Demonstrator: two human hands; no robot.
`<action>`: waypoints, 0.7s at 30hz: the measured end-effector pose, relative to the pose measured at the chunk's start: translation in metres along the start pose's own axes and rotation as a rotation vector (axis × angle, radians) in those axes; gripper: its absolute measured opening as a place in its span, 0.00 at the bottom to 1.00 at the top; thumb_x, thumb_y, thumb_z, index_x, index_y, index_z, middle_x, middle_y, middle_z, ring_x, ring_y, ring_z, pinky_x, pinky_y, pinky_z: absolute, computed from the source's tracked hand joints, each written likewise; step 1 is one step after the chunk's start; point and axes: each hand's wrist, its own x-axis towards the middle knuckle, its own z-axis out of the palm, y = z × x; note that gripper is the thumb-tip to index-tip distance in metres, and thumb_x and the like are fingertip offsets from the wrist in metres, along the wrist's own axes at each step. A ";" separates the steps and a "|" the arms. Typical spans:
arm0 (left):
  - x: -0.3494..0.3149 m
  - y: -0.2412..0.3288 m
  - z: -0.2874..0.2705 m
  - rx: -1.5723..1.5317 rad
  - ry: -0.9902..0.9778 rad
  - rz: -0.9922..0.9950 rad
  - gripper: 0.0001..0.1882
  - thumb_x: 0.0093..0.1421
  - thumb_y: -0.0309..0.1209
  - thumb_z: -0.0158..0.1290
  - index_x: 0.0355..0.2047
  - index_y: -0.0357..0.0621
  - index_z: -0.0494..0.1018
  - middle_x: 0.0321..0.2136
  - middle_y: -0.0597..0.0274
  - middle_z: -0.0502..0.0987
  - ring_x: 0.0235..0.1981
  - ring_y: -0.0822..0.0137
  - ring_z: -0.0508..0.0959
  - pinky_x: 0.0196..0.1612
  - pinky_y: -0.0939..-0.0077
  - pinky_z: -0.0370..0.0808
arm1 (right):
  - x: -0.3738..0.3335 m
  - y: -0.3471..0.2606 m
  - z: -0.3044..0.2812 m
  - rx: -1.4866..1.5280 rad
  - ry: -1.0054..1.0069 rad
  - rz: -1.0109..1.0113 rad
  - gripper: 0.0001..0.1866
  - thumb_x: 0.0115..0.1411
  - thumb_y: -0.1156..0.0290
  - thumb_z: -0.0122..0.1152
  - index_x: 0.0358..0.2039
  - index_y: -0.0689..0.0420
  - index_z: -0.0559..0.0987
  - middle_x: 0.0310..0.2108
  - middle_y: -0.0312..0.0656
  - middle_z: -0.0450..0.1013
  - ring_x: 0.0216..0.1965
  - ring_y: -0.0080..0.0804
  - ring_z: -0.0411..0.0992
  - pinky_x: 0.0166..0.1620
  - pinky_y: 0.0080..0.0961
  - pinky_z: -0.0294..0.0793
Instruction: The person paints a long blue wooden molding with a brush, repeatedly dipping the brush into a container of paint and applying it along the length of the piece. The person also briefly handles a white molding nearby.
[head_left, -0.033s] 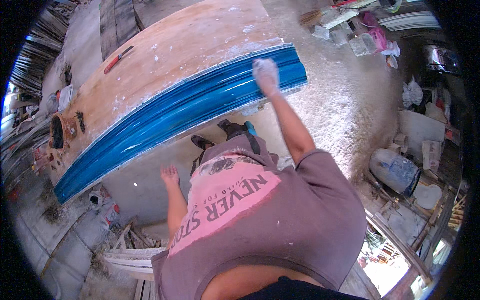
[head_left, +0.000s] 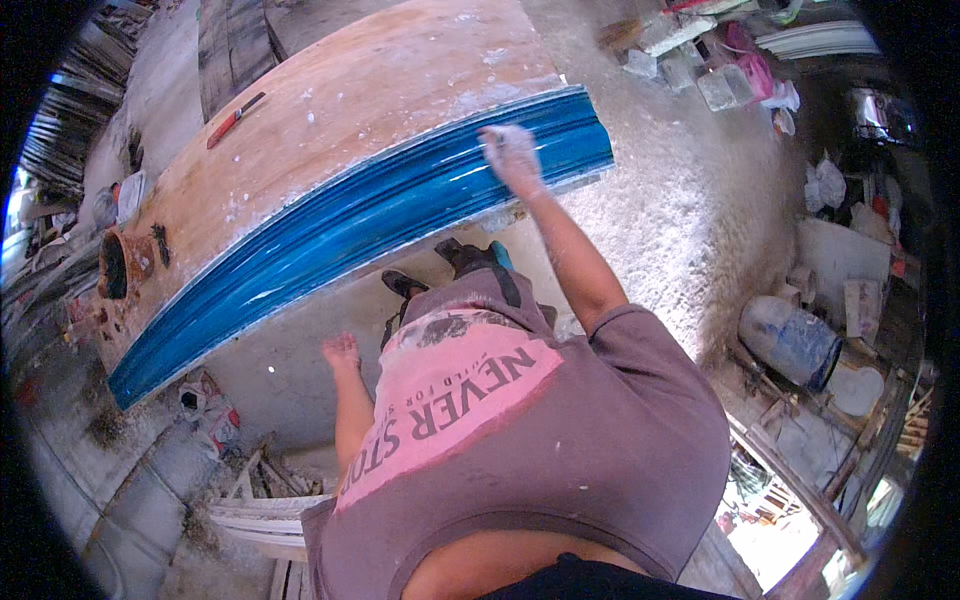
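Note:
A long blue moulding mould (head_left: 370, 215), glossy and ridged lengthwise, lies along the near edge of a wooden table. On its right part is my right hand (head_left: 513, 160), whitened as if by powder or a pale covering. Its fingers are curled together over the ridges; whatever they may hold is hidden. My left hand (head_left: 342, 350) hangs below the mould's near edge, apart from it, with fingers loosely spread and nothing in them.
A red-handled cutter knife (head_left: 232, 124) rests on the wooden tabletop (head_left: 350, 90). At the table's left end stands a rusty round container (head_left: 122, 262). Rightward are a blue-white drum (head_left: 790, 340), a clear plastic box (head_left: 724, 90) and white powdery floor (head_left: 670, 240).
My right hand has slid a little to the left along the blue mould. My left hand hangs in nearly the same place.

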 end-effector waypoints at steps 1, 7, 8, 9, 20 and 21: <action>-0.001 -0.002 -0.001 0.010 0.031 -0.025 0.38 0.66 0.48 0.42 0.70 0.47 0.42 0.66 0.52 0.53 0.59 0.52 0.67 0.56 0.60 0.70 | 0.002 -0.025 0.001 0.499 -0.232 0.189 0.13 0.60 0.60 0.62 0.41 0.53 0.83 0.25 0.40 0.78 0.24 0.36 0.75 0.31 0.36 0.75; 0.007 -0.012 -0.002 0.158 -0.020 -0.032 0.34 0.67 0.45 0.43 0.68 0.43 0.48 0.63 0.49 0.57 0.56 0.51 0.69 0.55 0.62 0.71 | 0.021 0.053 -0.051 0.494 -0.193 0.528 0.13 0.53 0.62 0.69 0.33 0.58 0.80 0.27 0.40 0.78 0.30 0.30 0.76 0.36 0.34 0.77; 0.002 -0.011 0.005 0.193 -0.080 0.031 0.34 0.67 0.44 0.44 0.68 0.43 0.49 0.63 0.49 0.57 0.56 0.50 0.68 0.56 0.61 0.70 | 0.027 0.091 -0.062 0.522 -0.208 0.610 0.12 0.54 0.63 0.67 0.34 0.58 0.80 0.29 0.44 0.78 0.32 0.34 0.76 0.38 0.35 0.76; -0.001 -0.012 0.014 0.213 -0.142 0.098 0.33 0.67 0.43 0.45 0.67 0.43 0.50 0.64 0.49 0.57 0.57 0.50 0.68 0.57 0.61 0.70 | 0.035 0.126 -0.074 0.549 -0.221 0.691 0.11 0.55 0.64 0.65 0.34 0.58 0.80 0.31 0.49 0.78 0.34 0.38 0.77 0.39 0.37 0.75; -0.024 -0.019 0.013 0.248 -0.115 0.050 0.32 0.67 0.42 0.45 0.67 0.43 0.51 0.63 0.51 0.58 0.58 0.49 0.67 0.60 0.57 0.67 | 0.027 -0.037 0.034 0.017 -0.145 0.248 0.08 0.59 0.63 0.58 0.32 0.54 0.78 0.29 0.43 0.75 0.32 0.45 0.73 0.37 0.39 0.73; -0.023 -0.024 0.003 0.264 -0.089 0.019 0.32 0.68 0.42 0.44 0.67 0.43 0.51 0.62 0.51 0.59 0.58 0.49 0.67 0.60 0.57 0.68 | 0.035 -0.071 0.030 0.385 -0.316 0.295 0.10 0.58 0.63 0.59 0.29 0.56 0.80 0.26 0.47 0.77 0.29 0.49 0.75 0.34 0.40 0.74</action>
